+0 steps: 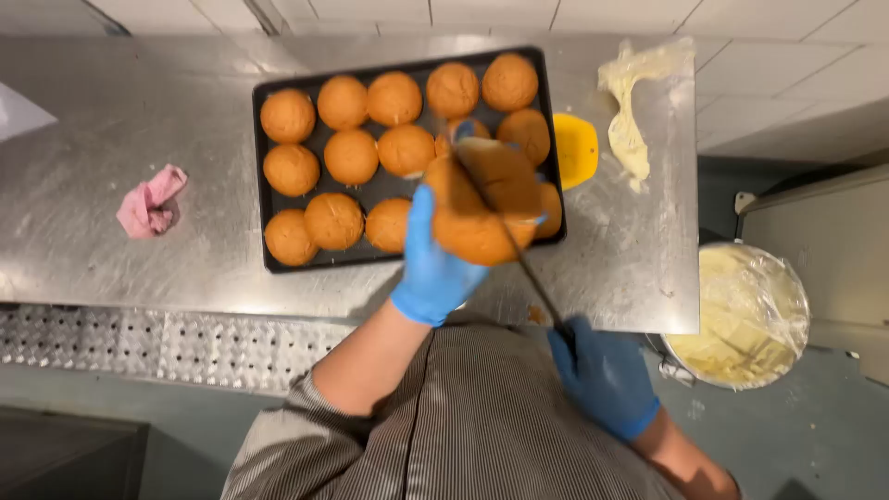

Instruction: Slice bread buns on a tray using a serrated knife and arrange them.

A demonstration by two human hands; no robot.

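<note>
Golden-brown and round, a bun (482,208) is held up at the centre of the frame, above the lower right corner of a dark baking tray (269,176). It is gripped from below by the left hand (433,268), blue-gloved and closed around its underside. A long thin knife (505,231) is laid across the bun, its handle enclosed in the right hand (604,375), also blue-gloved, at the lower right. About a dozen more buns (350,156) are ranged in rows on the tray, which rests on a steel counter (111,120). A pink cloth (151,201) is seen at the left, a yellow disc (576,148) and a pale smear (630,102) at the upper right, a film-covered tub (745,315) below. Judged from here, the blade could slip toward the supporting fingers, since the bun is cut in mid-air.
</note>
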